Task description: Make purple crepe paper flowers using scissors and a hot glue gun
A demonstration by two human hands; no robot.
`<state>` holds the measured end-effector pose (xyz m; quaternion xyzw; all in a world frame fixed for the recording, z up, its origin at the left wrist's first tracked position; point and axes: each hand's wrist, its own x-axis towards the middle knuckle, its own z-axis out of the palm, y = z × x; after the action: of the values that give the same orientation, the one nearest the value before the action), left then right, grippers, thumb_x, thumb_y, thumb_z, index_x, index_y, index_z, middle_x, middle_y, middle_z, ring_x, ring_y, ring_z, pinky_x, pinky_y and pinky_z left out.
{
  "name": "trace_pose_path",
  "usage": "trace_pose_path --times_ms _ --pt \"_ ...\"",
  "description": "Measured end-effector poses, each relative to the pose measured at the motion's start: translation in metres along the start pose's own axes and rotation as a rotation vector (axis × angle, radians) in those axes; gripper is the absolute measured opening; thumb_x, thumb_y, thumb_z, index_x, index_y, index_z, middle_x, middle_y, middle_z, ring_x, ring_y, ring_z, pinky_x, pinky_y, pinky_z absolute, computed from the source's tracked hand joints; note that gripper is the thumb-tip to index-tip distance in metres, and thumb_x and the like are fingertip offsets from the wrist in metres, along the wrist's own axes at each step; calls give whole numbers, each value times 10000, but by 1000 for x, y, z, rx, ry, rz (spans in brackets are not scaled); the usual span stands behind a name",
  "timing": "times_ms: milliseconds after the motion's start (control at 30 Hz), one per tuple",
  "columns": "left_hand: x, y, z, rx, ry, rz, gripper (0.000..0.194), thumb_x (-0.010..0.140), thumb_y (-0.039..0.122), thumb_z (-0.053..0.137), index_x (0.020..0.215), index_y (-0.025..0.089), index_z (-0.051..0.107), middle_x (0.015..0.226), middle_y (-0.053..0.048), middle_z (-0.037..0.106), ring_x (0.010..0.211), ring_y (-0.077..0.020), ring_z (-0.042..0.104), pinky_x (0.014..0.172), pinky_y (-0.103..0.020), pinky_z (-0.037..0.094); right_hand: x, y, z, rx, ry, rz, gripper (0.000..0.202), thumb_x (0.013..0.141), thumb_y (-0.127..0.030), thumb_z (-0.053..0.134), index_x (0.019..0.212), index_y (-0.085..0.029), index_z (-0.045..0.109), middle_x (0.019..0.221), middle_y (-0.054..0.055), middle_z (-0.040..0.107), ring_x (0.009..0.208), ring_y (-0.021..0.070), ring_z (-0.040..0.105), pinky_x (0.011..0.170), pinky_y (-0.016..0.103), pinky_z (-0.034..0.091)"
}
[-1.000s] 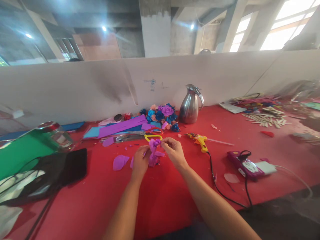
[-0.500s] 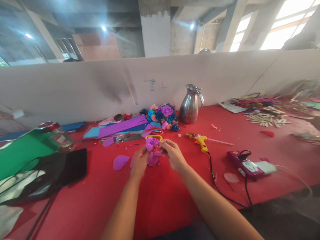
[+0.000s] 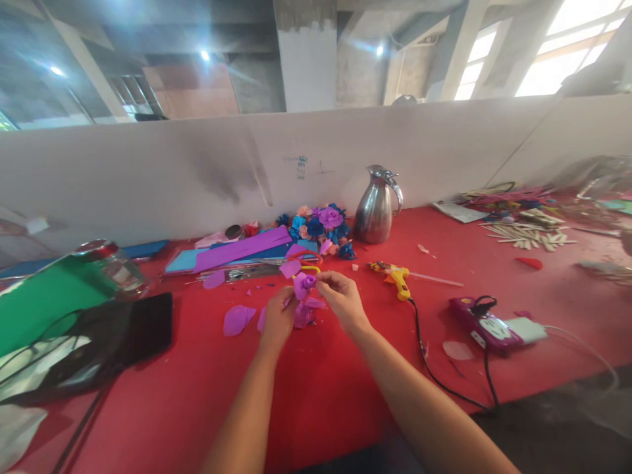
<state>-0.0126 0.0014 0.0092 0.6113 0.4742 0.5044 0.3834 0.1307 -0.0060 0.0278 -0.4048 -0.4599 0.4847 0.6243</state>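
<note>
Between both hands is a small purple paper flower (image 3: 304, 285) with a rolled centre. My left hand (image 3: 280, 316) pinches it from the lower left, fingers closed. The fingertips of my right hand (image 3: 340, 296) close on its right edge. Loose purple petals (image 3: 239, 320) lie on the red table (image 3: 316, 408) left of my left hand, and more purple pieces (image 3: 305, 315) lie under the hands. Scissors with red and yellow handles (image 3: 310, 268) rest just beyond the flower, partly hidden.
Behind the hands are finished paper flowers (image 3: 326, 224), purple sheets (image 3: 241, 249) and a steel jug (image 3: 374, 214). To the right are a yellow glue gun (image 3: 399, 282) and a purple power strip (image 3: 486, 326) with cables. A black phone-like slab (image 3: 147, 329) lies left.
The purple flower has turned so its rolled centre now faces up and right, with a petal sticking out at the upper left. Both hands have shifted only slightly.
</note>
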Motion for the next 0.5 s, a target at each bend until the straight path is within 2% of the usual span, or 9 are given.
trace_pose_path --times_ms 133,333,500 --pt "0 4 -1 61 -13 33 222 732 388 643 768 185 724 755 -36 667 726 -206 561 705 -273 403 2 1 -2 -15 31 -5 169 652 -301 621 756 -192 698 722 13 674 623 131 520 595 251 396" --pt "1 1 -3 63 -67 45 226 757 380 627 817 188 729 792 -38 668 778 -214 570 742 -276 404 5 -3 -4 22 22 41 137 630 -312 642 669 -190 690 657 5 659 596 124 517 583 247 392" --pt "2 -4 -6 9 -106 38 226 786 356 598 875 193 729 884 -48 698 843 -214 587 797 -288 409 5 -4 -7 138 -19 173 149 619 -311 662 622 -162 678 542 -19 590 489 72 433 488 216 302"
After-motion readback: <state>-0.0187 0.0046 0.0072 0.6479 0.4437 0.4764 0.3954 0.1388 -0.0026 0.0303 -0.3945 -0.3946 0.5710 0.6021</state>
